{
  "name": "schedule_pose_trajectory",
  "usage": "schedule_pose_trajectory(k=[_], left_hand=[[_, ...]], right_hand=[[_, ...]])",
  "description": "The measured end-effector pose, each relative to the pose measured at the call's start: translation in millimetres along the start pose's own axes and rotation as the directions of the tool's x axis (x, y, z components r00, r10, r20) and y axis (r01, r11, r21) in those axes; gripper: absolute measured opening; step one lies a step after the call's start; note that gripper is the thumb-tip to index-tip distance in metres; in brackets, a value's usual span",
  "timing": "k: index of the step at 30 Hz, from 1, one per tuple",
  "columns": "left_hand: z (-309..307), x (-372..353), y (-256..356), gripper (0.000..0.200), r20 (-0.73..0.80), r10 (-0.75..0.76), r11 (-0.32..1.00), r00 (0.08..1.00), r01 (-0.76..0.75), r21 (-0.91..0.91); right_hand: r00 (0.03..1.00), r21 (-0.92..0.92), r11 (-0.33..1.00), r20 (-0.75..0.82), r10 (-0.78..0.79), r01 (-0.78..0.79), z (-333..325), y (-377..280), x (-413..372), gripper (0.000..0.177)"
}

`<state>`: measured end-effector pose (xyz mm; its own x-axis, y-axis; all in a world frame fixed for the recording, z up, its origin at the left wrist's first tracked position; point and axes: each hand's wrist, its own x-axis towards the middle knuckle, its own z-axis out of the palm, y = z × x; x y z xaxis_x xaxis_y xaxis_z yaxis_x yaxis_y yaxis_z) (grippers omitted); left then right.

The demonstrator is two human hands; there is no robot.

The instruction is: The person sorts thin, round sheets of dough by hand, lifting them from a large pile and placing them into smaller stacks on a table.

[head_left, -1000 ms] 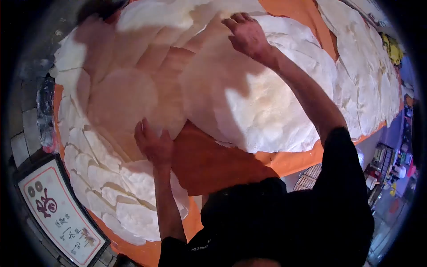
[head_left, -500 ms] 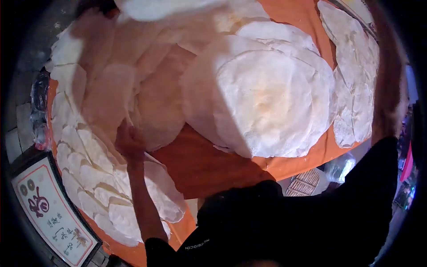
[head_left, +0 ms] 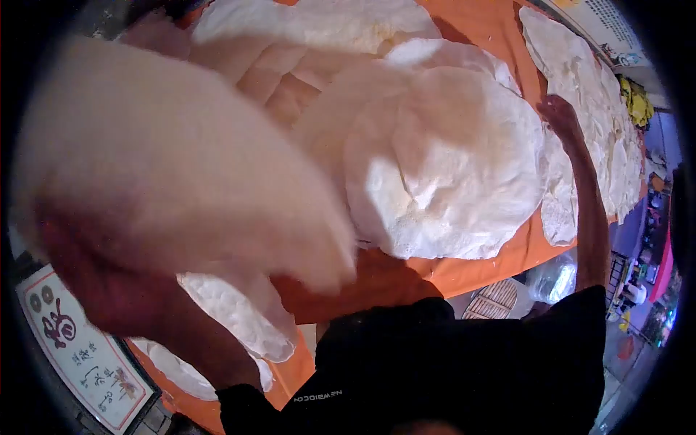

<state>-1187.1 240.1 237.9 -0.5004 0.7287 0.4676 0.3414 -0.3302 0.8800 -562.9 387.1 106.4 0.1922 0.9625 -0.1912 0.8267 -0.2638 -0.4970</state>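
A thin, pale round flatbread (head_left: 167,152) is raised close to the camera, blurred by motion. My left hand (head_left: 94,268) grips its near edge; the fingers are mostly hidden behind or smeared against it. To the right lies a wide stack of round flatbreads (head_left: 464,174), overlapping and wrinkled, with shadow across its upper part. My right hand (head_left: 560,112) hovers past that stack's right edge, near a row of folded flatbreads (head_left: 562,61). Its fingers look curled in, and nothing shows in them.
An orange cloth (head_left: 478,272) covers the table. More flatbreads (head_left: 239,315) overlap at the lower left. A framed sign (head_left: 87,355) leans along the left edge. Below the table's front edge are a woven slatted mat (head_left: 491,300) and clear plastic (head_left: 552,279).
My left hand has lifted a flatbread off the left side, up toward the camera. My right arm has come down from the upper right, and the big stack's top layer lies differently.
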Motion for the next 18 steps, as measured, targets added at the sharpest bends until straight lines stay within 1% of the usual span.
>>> schedule_pose_trajectory(k=[1,2,3,4,5,6,7,8,9,12,13,14,15,16,17,18], left_hand=[[7,-14,2,0.042,0.055,0.242,0.864,0.969,-0.241,0.442],[1,-28,-12,0.040,-0.010,0.108,0.920,0.994,-0.096,0.380],[-5,-43,-25,0.039,-0.076,-0.032,0.952,0.997,0.053,0.302],[-11,-58,-39,0.038,-0.139,-0.167,0.957,0.976,0.195,0.213],[-9,-78,-54,0.035,-0.072,-0.554,0.819,0.829,0.527,-0.229],[-20,-110,-92,0.029,0.040,-0.646,0.758,0.763,0.646,-0.084],[-16,-131,-116,0.022,0.150,-0.721,0.691,0.677,0.717,0.087],[-16,-152,-130,0.025,0.272,-0.750,0.658,0.603,0.644,0.390],[2,-151,-125,0.031,0.370,-0.775,0.605,0.511,0.435,0.666],[14,-145,-132,0.037,0.404,-0.789,0.576,0.463,0.331,0.747],[20,-134,-129,0.041,0.437,-0.597,0.684,0.673,0.142,0.716],[24,-121,-132,0.042,0.426,-0.560,0.673,0.710,0.091,0.734],[30,-103,-143,0.043,0.418,-0.511,0.664,0.751,0.036,0.747],[37,-85,-157,0.044,0.416,-0.454,0.656,0.788,-0.021,0.755],[46,-70,-175,0.048,0.490,-0.280,0.630,0.826,-0.227,0.742],[56,-56,-192,0.052,0.564,-0.106,0.561,0.819,-0.419,0.714]], right_hand=[[0.993,0.220,0.968,0.036,0.116,-0.121,9,-14,6,0.045],[0.996,0.264,0.961,0.061,0.070,-0.084,17,-35,10,0.046],[0.997,0.308,0.950,0.077,0.021,-0.044,24,-50,17,0.047],[0.992,0.341,0.940,0.125,-0.014,-0.029,31,-51,41,0.048],[0.984,0.371,0.928,0.173,-0.048,-0.020,38,-51,57,0.050],[0.987,0.344,0.935,0.106,-0.123,0.080,44,-77,49,0.041],[0.979,0.309,0.935,0.047,-0.199,0.175,52,-106,42,0.033],[0.985,0.331,0.932,0.032,-0.169,0.149,64,-114,47,0.032],[0.989,0.353,0.926,0.013,-0.145,0.132,73,-120,62,0.032],[0.938,0.250,0.912,0.040,-0.345,0.325,114,-103,124,0.030],[0.946,0.085,0.949,0.089,-0.312,0.305,120,-117,134,0.034],[0.953,-0.080,0.955,0.131,-0.274,0.285,128,-133,145,0.039],[0.959,-0.146,0.950,-0.012,-0.282,0.277,151,-126,175,0.043],[0.943,-0.212,0.944,-0.161,-0.291,0.255,177,-113,206,0.047],[0.907,-0.324,0.895,-0.185,-0.379,0.308,192,-108,228,0.047],[0.855,-0.348,0.854,-0.211,-0.474,0.388,209,-96,252,0.047]])
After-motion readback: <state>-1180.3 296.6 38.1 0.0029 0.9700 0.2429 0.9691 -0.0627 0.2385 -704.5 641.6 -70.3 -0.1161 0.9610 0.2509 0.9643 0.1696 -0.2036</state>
